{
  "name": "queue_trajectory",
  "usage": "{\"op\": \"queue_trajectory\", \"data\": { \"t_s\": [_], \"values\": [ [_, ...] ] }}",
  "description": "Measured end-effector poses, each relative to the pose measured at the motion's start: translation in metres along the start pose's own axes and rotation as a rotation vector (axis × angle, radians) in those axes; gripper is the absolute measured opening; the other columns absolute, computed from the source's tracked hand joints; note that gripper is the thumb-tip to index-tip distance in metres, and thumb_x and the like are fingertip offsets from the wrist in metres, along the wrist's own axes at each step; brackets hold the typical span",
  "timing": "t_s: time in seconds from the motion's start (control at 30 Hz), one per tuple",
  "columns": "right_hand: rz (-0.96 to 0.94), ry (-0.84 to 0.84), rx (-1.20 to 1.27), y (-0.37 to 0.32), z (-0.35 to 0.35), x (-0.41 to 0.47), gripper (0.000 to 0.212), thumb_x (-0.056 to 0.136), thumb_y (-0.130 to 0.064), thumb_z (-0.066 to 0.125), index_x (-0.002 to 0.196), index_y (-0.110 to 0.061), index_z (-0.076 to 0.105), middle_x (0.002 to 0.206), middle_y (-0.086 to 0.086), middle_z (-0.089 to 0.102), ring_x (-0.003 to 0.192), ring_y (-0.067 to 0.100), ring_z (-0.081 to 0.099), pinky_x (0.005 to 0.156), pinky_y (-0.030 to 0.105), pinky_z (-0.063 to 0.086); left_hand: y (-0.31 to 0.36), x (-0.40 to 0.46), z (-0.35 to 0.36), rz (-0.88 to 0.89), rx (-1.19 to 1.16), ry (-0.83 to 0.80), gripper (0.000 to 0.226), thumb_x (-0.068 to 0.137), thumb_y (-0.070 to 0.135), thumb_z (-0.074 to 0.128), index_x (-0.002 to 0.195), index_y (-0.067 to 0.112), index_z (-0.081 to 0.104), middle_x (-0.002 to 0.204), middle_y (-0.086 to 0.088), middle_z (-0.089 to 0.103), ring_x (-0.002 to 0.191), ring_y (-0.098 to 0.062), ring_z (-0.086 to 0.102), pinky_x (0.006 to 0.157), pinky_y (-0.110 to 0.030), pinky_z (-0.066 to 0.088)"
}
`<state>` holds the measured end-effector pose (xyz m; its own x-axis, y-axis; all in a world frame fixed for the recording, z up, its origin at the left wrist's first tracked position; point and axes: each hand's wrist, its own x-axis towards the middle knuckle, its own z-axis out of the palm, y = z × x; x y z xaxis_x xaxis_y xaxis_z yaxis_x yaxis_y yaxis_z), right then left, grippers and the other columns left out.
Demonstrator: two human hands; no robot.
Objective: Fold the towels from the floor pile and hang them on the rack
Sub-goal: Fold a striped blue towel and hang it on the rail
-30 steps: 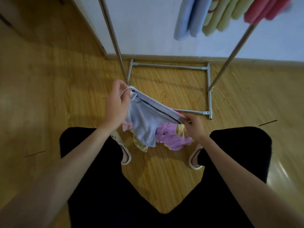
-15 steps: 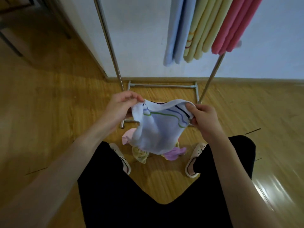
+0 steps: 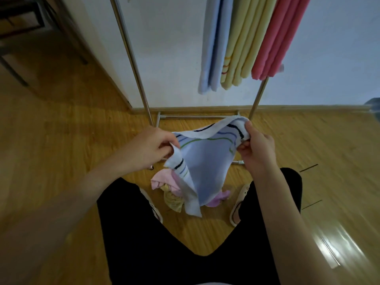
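Note:
A pale blue towel (image 3: 205, 167) with a white striped border hangs between my hands above the floor. My left hand (image 3: 150, 148) pinches its left top corner; my right hand (image 3: 256, 146) grips the right top corner, a little higher. Under it the floor pile (image 3: 166, 187) of pink, yellow and purple towels lies between my feet, partly hidden by the held towel. The metal rack (image 3: 131, 58) stands against the wall ahead, with a blue towel (image 3: 213, 44), yellow towels (image 3: 244, 42) and pink towels (image 3: 281, 36) hung on it.
The rack's base bars (image 3: 197, 117) lie on the wooden floor just beyond the pile. My black-trousered legs and pale slippers (image 3: 239, 204) flank the pile. A dark furniture frame (image 3: 18, 23) stands at the far left. White wall and skirting board run behind the rack.
Both hands have lifted the blue towel off the pile and drawn its top edge apart. The view has tilted up, showing more of the hung towels.

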<state>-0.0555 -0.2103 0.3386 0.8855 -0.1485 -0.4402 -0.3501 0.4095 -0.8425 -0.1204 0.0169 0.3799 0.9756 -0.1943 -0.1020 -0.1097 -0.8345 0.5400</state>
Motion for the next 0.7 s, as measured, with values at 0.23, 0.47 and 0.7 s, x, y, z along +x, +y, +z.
{"op": "queue_trajectory", "data": {
  "t_s": [0.23, 0.47, 0.7],
  "values": [
    [-0.014, -0.264, -0.139, -0.003, 0.007, -0.013, 0.028, 0.097, -0.004, 0.046, 0.071, -0.002, 0.056, 0.06, 0.006, 0.041, 0.055, 0.013, 0.039, 0.059, 0.027, 0.033, 0.001, 0.005, 0.003, 0.421, 0.266, 0.205, 0.013, 0.087, 0.018, 0.061, 0.081, 0.009, 0.068, 0.116, -0.004, 0.055, 0.11, -0.015, 0.048, 0.092, -0.029, 0.039],
    [-0.174, -0.437, -0.364, -0.004, 0.007, -0.024, 0.016, 0.091, -0.007, 0.059, 0.08, 0.0, 0.068, 0.069, 0.012, 0.053, 0.064, 0.018, 0.046, 0.067, 0.028, 0.042, 0.016, 0.009, 0.006, 0.469, 0.169, 0.104, 0.033, 0.09, 0.028, 0.04, 0.088, 0.011, 0.068, 0.079, -0.001, 0.065, 0.075, -0.015, 0.056, 0.068, -0.031, 0.045],
    [-0.281, -0.622, -0.437, -0.003, 0.007, -0.036, 0.015, 0.09, -0.004, 0.06, 0.098, -0.002, 0.072, 0.087, 0.013, 0.073, 0.081, 0.021, 0.068, 0.072, 0.027, 0.054, 0.022, 0.012, 0.013, 0.335, -0.056, 0.183, 0.041, 0.092, 0.046, 0.041, 0.087, 0.016, 0.068, 0.07, 0.003, 0.064, 0.062, -0.009, 0.055, 0.056, -0.028, 0.043]
  ]
}}
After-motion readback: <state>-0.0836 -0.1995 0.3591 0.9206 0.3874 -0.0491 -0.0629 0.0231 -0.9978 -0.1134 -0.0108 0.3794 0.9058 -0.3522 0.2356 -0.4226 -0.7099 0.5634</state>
